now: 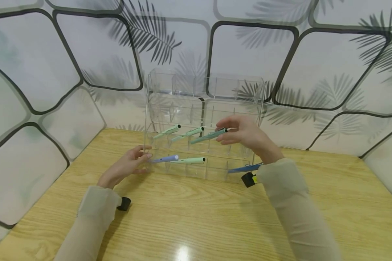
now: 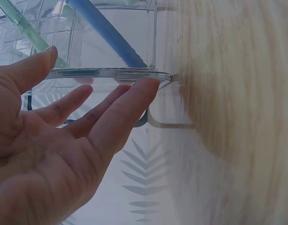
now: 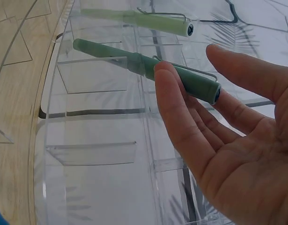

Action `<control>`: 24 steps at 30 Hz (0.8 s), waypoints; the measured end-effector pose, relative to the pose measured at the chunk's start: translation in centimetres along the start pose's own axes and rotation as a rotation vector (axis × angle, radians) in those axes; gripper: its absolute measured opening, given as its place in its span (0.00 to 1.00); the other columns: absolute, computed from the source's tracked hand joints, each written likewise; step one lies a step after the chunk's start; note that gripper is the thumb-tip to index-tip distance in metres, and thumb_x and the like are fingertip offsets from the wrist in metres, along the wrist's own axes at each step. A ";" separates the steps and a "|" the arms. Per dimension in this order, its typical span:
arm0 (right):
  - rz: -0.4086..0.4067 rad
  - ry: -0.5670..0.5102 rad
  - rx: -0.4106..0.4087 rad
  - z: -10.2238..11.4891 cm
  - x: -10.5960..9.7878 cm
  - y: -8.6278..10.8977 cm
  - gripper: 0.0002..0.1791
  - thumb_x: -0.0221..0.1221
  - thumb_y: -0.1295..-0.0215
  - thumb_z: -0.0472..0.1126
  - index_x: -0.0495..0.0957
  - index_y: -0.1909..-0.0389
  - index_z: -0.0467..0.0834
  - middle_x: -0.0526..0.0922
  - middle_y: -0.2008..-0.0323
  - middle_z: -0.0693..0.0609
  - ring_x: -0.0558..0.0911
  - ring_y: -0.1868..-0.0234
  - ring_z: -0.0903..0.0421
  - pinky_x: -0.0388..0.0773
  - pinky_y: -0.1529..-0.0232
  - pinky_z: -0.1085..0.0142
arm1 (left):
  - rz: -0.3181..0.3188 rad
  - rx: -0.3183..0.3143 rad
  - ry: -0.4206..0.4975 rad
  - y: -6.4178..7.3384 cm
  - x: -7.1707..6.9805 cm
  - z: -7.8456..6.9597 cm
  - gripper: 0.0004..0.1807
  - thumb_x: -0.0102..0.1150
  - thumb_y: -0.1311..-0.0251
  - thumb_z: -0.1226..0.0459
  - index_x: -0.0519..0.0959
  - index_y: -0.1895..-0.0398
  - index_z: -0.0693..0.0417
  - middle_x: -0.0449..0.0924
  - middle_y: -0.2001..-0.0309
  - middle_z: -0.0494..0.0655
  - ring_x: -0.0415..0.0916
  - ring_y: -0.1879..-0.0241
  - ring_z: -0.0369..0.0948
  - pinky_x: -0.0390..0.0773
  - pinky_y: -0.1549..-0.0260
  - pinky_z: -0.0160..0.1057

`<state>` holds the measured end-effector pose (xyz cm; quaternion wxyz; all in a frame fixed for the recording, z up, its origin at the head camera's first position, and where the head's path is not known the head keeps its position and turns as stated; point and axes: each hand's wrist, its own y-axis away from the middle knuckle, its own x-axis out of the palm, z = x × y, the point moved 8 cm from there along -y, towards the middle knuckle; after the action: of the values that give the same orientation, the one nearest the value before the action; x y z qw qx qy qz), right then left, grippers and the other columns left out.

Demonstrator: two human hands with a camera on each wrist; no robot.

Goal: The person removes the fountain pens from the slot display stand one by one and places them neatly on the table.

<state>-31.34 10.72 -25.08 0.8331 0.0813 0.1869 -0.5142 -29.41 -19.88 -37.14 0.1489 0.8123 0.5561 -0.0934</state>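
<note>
A clear stepped rack stands on the table, with pens leaning in two of its tiers. My right hand is at the dark green pen in the upper of these tiers. One finger overlaps the pen's cap in the right wrist view, while the thumb stands apart from it. My left hand is at the rack's left side, its fingers nearly straight and one fingertip right at the side panel. Close to this hand, a periwinkle-blue pen leans in the lowest tier.
Two light green pens lean left of the dark green one. Another light green pen and a dark blue pen sit in the lowest tier. A patterned wall rises behind the rack. The wooden table extends in front.
</note>
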 end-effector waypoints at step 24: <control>-0.101 -0.072 0.013 0.6 -2.1 1.0 0.13 0.55 0.26 0.26 0.74 0.44 0.25 0.80 0.53 0.36 0.87 0.58 0.54 0.82 0.45 0.57 | 0.003 0.000 0.004 0.1 0.1 0.0 0.32 0.45 0.19 0.60 0.51 0.23 0.68 0.57 0.33 0.76 0.64 0.35 0.65 0.77 0.41 0.54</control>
<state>-31.21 12.72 -23.76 0.8117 0.0586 0.1575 -0.5594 -29.33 -19.85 -37.12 0.1479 0.8132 0.5553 -0.0918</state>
